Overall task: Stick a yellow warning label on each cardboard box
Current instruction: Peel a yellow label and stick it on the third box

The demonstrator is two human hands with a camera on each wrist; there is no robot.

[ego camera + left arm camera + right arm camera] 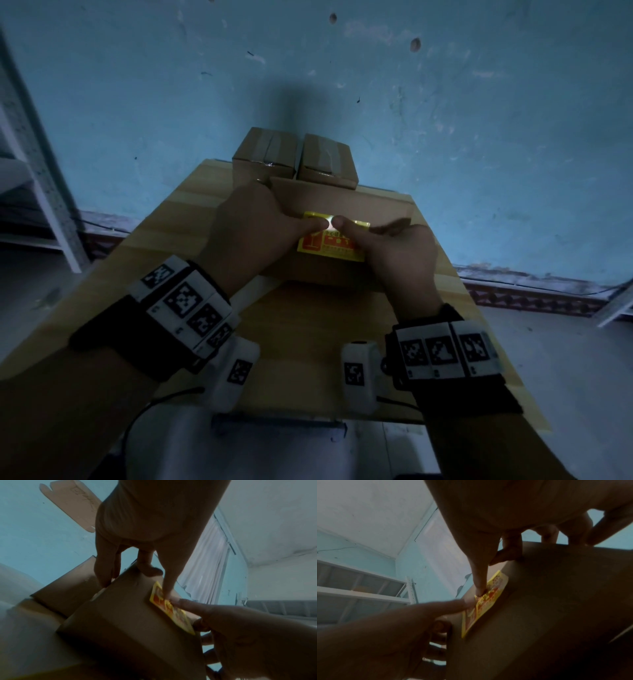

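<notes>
The box [335, 270] sits mid-table [164, 240]. The left hand [253, 226] and right hand [397, 253] press straight thumbs on its label [329, 248], other fingers draped over the box edges.

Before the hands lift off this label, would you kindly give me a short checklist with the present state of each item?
1. Yellow label lies on top of the front box: ok.
2. Left hand and right hand both press it with a thumb: ok.
3. Label edges all flat: cannot tell; the wrist views are too dark.
4. Front box rests on the wooden table: ok.
5. The two rear boxes are labelled: not ok; their taped tops show no yellow.
</notes>
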